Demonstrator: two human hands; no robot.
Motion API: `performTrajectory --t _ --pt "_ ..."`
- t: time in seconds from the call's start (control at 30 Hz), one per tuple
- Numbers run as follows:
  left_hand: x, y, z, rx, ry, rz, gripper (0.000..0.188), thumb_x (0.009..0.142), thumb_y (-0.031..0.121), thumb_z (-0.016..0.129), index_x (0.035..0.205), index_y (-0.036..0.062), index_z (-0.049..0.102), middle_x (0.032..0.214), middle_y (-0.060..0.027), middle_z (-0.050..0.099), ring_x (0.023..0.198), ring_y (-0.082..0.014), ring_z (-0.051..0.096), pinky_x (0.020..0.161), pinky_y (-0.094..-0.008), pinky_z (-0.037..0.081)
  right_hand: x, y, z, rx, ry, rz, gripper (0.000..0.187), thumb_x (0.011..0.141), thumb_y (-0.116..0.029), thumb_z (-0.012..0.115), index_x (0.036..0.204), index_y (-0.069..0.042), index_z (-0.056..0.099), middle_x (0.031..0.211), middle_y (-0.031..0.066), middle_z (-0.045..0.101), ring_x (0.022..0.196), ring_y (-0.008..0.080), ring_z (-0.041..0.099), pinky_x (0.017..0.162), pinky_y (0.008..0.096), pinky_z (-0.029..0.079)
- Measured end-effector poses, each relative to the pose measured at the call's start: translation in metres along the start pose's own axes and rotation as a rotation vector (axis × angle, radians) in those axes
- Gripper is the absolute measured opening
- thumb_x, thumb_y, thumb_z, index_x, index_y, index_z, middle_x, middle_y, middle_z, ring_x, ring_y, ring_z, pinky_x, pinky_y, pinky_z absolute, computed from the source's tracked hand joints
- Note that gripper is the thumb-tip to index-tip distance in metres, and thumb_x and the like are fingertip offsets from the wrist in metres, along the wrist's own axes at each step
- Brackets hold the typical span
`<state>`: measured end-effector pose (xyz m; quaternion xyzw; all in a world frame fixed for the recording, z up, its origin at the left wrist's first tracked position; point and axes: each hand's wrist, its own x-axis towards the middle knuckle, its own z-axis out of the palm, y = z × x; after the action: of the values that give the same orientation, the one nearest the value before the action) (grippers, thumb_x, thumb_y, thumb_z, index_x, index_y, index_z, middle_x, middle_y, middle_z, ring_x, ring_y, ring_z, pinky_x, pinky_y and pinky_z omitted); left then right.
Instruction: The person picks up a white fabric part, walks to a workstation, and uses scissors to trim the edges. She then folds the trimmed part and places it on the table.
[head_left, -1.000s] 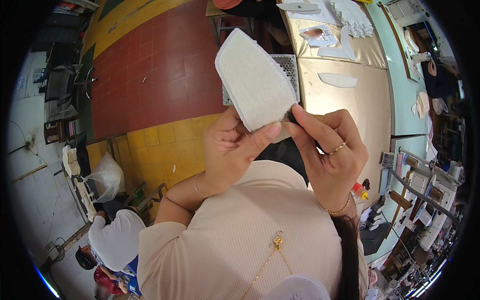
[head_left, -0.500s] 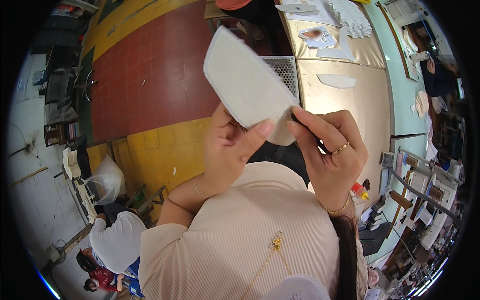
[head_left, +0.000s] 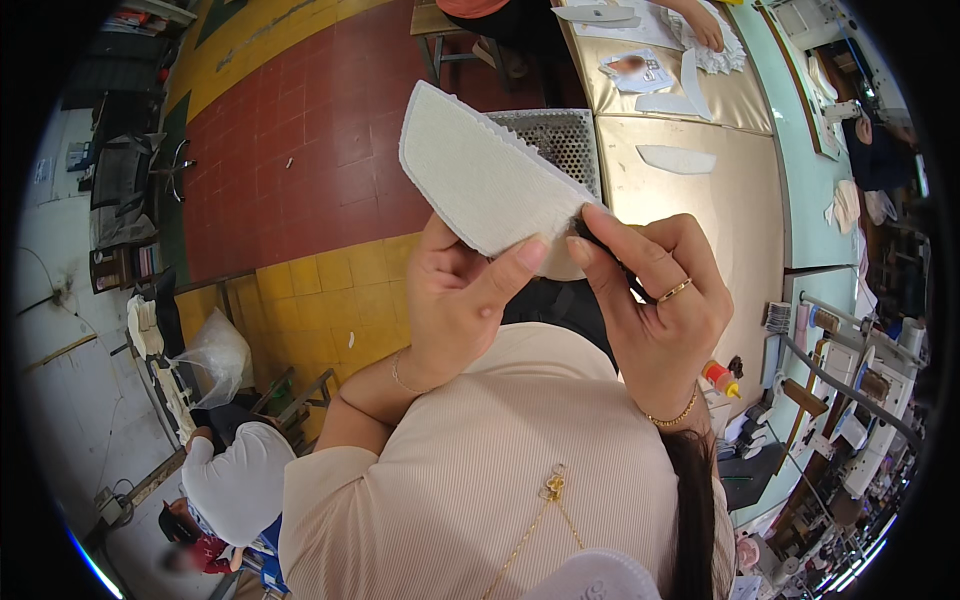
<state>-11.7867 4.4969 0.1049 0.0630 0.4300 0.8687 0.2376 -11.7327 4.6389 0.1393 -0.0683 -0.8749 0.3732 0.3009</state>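
My left hand point(head_left: 470, 290) pinches a cream-white fabric panel point(head_left: 480, 165) between thumb and fingers near its lower edge. The panel has a stitched border, one slanted end and a frayed long edge. My right hand point(head_left: 660, 290), closed, is at the panel's right end. Its thumb and forefinger grip a small black tool point(head_left: 592, 232), mostly hidden by the fingers, so its kind is unclear. The tool's tip is at the panel's edge, by a dark spot on the fabric.
A gold-covered table point(head_left: 690, 220) at right bears a loose white panel point(head_left: 677, 159). Farther back, a co-worker's hand point(head_left: 705, 28) touches stacked white pieces point(head_left: 722, 55). A perforated grey crate point(head_left: 560, 140) stands beyond my hands. A red bottle point(head_left: 720, 378) lies beside my right forearm; sewing machines line the right.
The panel has tilted, its far end dropping lower and slightly left. My right fingers have shifted a little along its edge. A co-worker's hand has appeared at the stacked white pieces.
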Motion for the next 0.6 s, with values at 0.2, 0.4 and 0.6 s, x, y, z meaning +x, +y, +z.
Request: performTrajectory --t 0.2,0.4,0.6 --pt "-0.001 0.001 0.000 0.058 -0.009 0.030 0.042 0.086 0.001 0.065 0.123 -0.0005 0.045 0.117 -0.0099 0.057 0.109 -0.0161 0.057 0.094 -0.0281 0.045 0.000 0.001 0.001 -0.010 0.005 -0.020 0.027 0.068 -0.005 0.079 0.094 -0.005 0.071 0.068 0.0029 0.056 0.053 0.0137 0.056 0.045 0.0246 0.045" --pt "-0.003 0.010 -0.004 0.633 -0.123 0.226 0.034 0.085 0.002 0.065 0.117 -0.0029 0.054 0.112 -0.0092 0.061 0.103 -0.0149 0.058 0.090 -0.0273 0.045 0.000 -0.005 -0.002 -0.053 0.005 0.006 0.026 0.067 -0.002 0.079 0.092 -0.005 0.071 0.067 0.0029 0.055 0.051 0.0135 0.055 0.044 0.0246 0.043" --pt "0.002 0.011 0.009 0.277 0.025 0.166 0.034 0.088 0.002 0.063 0.119 -0.0024 0.048 0.100 -0.0083 0.065 0.085 -0.0088 0.062 0.072 -0.0197 0.049 0.002 -0.003 -0.003 0.016 -0.001 -0.041 0.025 0.066 -0.001 0.079 0.089 -0.004 0.070 0.067 0.0035 0.055 0.051 0.0130 0.055 0.044 0.0243 0.043"
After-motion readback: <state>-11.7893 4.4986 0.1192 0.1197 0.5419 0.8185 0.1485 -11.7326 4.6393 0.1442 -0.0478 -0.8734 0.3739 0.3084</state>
